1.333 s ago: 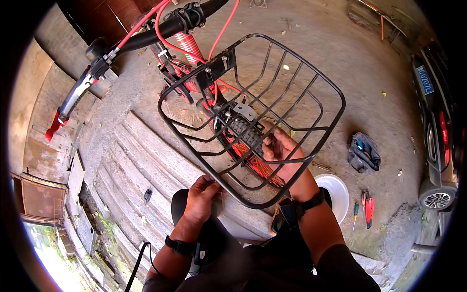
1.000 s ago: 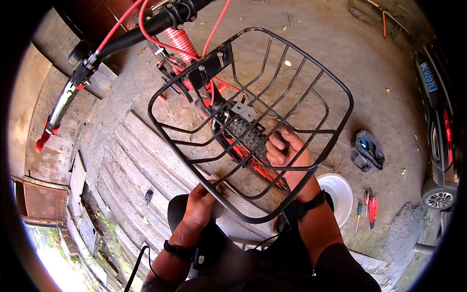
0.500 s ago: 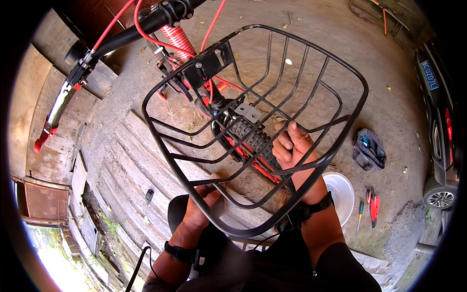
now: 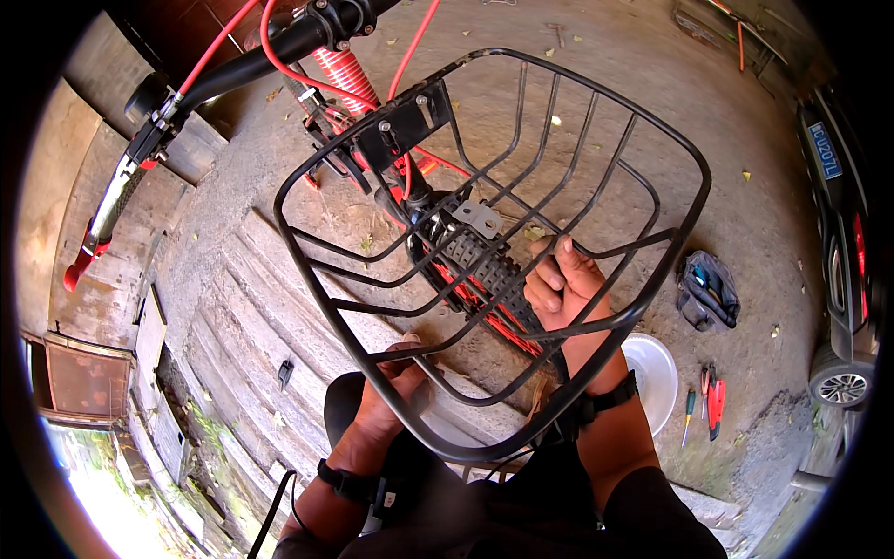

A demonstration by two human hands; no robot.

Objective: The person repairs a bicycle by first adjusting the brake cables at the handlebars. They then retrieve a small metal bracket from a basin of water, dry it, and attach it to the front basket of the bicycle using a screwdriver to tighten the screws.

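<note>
A black wire bicycle basket hangs tilted before me, its open top toward me. My left hand is closed round a wire at its near left side, partly behind the rim. My right hand reaches beneath the near right rim, with fingers curled and thumb pressed at a wire of the basket's floor. Two bolts sit in the basket's black back plate, close to the bicycle's handlebar. Through the wires show a silver bracket and the knobbly front tyre.
Red cables loop down from the handlebar. Right of my right arm are a white bucket, an open dark tool bag, a screwdriver and red-handled tools. A dark car stands at the far right.
The basket's near and right rim has shifted slightly right and down in view. Both hands keep their hold, with almost no movement.
</note>
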